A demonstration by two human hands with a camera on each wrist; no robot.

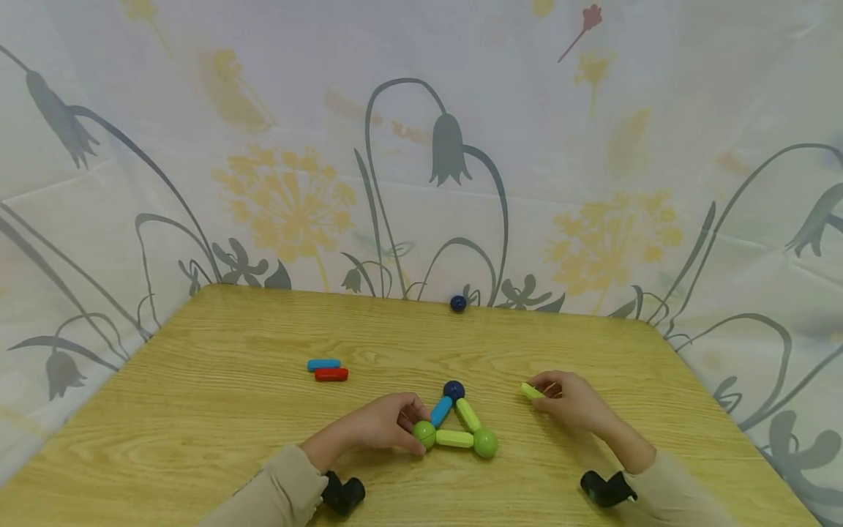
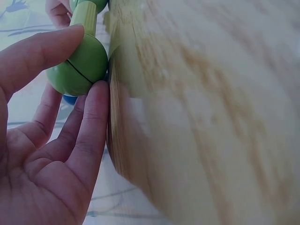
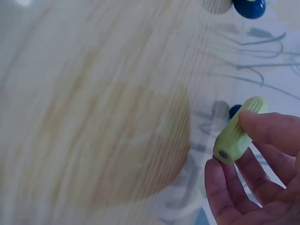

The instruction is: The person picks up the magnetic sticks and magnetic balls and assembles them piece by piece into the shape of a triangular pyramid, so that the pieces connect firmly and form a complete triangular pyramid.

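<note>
Left hand (image 1: 388, 423): thumb and fingers grip a glossy green ball (image 1: 424, 435), the 8 o'clock corner of a triangle of rods and balls (image 1: 454, 438) on a wood-grain tabletop (image 1: 230, 329). Right hand (image 1: 573, 401): thumb and fingers pinch a ribbed yellow-green rod (image 3: 239, 133), apart from the triangle, between its 2 and 3 o'clock. A glossy dark-blue ball (image 1: 454, 391) forms the 12 o'clock corner.

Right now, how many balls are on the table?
4: a far blue ball near the back edge; a near blue ball and a right green ball, joined by a lime stick; a left green ball pinched by the left hand. That hand could hide more.
</note>
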